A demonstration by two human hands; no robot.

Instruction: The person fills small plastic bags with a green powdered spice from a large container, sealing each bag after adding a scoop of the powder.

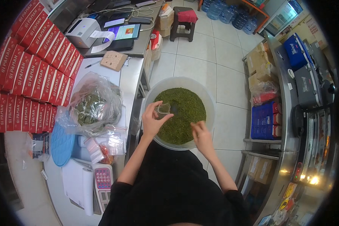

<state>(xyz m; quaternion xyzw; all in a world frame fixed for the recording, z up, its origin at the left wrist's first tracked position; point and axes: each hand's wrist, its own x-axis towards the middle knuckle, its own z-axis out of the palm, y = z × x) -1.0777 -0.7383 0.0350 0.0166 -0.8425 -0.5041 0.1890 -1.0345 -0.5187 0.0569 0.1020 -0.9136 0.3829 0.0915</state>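
Observation:
A large translucent plastic tub (212, 97) in front of me holds finely chopped green leaves (183, 97). Over the tub's left part, my left hand (154, 120) holds a small clear plastic bag (164, 108) between thumb and fingers, its mouth spread apart. My right hand (202, 137) is above the right side of the leaves, fingers bent together and blurred. Whether it pinches any leaves cannot be made out. To my left on the counter lies a big clear plastic bag (94, 104) with more green leaves inside. Packs of small clear bags (115, 138) lie just in front of it.
Stacked red boxes (31, 70) bearing writing stand at the far left. Nearby are a label printer (83, 32), a tablet (127, 31), a calculator (104, 178) and a blue quilted pad (62, 144). A steel counter (289, 113) with shelves runs along the right; a stool (182, 28) stands ahead.

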